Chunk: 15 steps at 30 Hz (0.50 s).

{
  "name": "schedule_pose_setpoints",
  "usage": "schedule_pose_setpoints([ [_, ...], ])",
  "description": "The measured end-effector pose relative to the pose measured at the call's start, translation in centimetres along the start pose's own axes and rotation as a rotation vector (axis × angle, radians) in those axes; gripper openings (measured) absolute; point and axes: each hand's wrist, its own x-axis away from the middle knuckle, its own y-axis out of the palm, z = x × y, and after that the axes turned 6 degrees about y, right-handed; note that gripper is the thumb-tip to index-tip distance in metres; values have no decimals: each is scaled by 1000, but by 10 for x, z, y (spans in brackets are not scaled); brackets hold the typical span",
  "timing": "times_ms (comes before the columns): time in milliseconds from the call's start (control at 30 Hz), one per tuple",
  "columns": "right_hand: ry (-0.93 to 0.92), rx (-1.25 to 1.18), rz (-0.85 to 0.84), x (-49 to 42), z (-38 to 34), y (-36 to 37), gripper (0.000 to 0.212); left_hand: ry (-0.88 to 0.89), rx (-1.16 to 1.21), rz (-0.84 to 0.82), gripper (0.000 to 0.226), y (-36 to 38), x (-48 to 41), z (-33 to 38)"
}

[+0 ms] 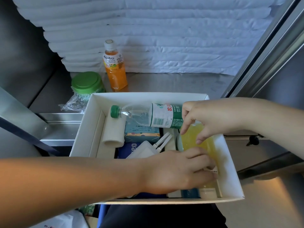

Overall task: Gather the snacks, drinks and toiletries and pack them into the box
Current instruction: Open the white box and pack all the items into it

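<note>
Two hands in box (83, 127), right hand (207, 117) pinching water bottle (148, 115), left hand (174, 170) fingers (199, 153) flat on pouch (191, 141) at wall

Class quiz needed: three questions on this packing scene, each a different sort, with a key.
1. True or false: the orange juice bottle is inside the white box.
2. The right hand grips: A) the water bottle B) a mug C) a spoon.
3. Fill in: the jar standing outside the box has a ____ lid.
Key: 1 false; 2 A; 3 green.
</note>
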Motion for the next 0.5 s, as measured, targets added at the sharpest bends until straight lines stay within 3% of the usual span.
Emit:
schedule_pose_setpoints([
  [133, 38, -75, 1, 2, 1, 1, 42, 127, -182, -53, 41, -11, 15, -6],
  [200, 38, -78, 7, 2, 2, 1, 42, 101, -241, -29, 37, -13, 18, -4],
  [500, 131, -94, 83, 1, -3, 4, 49, 48, -185, 47, 25, 0, 13, -1],
])
